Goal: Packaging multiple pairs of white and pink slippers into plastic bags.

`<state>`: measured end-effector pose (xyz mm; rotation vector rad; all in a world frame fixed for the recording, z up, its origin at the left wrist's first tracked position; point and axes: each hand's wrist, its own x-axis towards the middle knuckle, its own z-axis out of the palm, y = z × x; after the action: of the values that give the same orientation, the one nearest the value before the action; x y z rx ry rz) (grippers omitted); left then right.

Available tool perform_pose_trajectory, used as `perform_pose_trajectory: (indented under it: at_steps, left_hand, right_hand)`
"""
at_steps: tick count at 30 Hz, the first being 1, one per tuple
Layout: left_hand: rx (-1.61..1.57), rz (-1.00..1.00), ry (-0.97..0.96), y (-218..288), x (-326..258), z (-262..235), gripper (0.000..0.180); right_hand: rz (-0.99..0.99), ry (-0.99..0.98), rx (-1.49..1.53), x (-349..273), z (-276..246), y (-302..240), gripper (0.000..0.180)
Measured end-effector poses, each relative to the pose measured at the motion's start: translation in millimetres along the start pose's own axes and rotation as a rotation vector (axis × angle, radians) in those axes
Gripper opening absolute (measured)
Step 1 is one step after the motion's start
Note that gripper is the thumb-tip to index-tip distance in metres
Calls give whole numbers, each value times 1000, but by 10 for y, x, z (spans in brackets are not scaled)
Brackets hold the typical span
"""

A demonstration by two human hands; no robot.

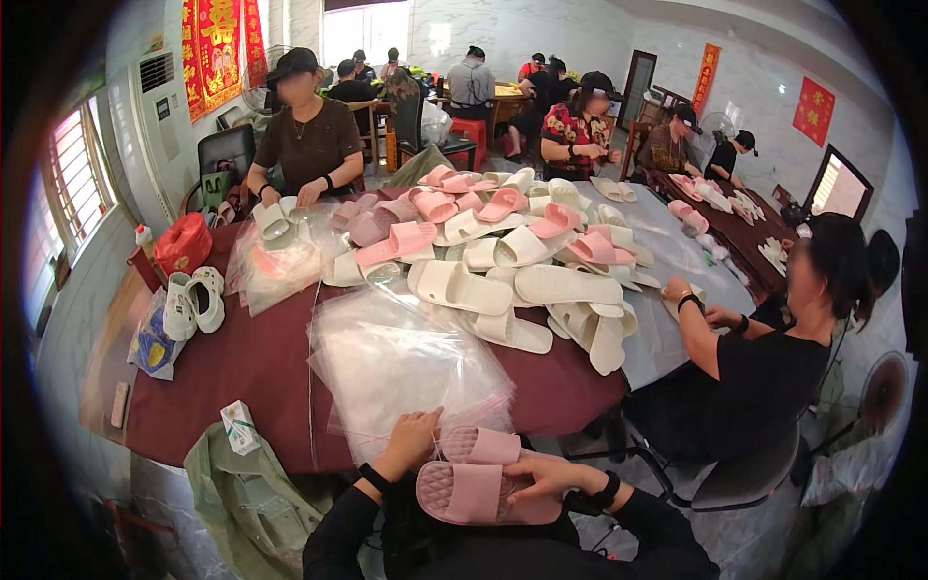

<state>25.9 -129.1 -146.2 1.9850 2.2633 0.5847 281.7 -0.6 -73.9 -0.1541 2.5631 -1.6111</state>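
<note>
My right hand (543,476) grips a pair of pink slippers (476,481), stacked sole up, close to my body below the table's near edge. My left hand (411,440) rests on the near edge of a stack of clear plastic bags (391,362), fingers on the top bag beside the slippers. The bags lie on the dark red tablecloth (246,372) right in front of me.
A heap of white and pink slippers (503,256) fills the table's middle. One person at the far left packs slippers, another sits at the right edge in black. White shoes (191,300) and a red bag (182,244) lie left. More people work at tables behind.
</note>
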Motion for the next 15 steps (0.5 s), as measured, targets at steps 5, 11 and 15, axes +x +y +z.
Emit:
perform_pose_trajectory:
  at_steps: [5,11,15]
  left_hand:
    - [-36,-6,42,60,55,-76,37]
    - [-83,45,122,-3,8,58,34]
    - [-28,53,226,4,-25,105,31]
  right_hand:
    - [56,-34,111,23,-17,-82,49]
    - [19,-60,56,67,-21,-24,53]
    - [54,-89,74,64,6,-18,58]
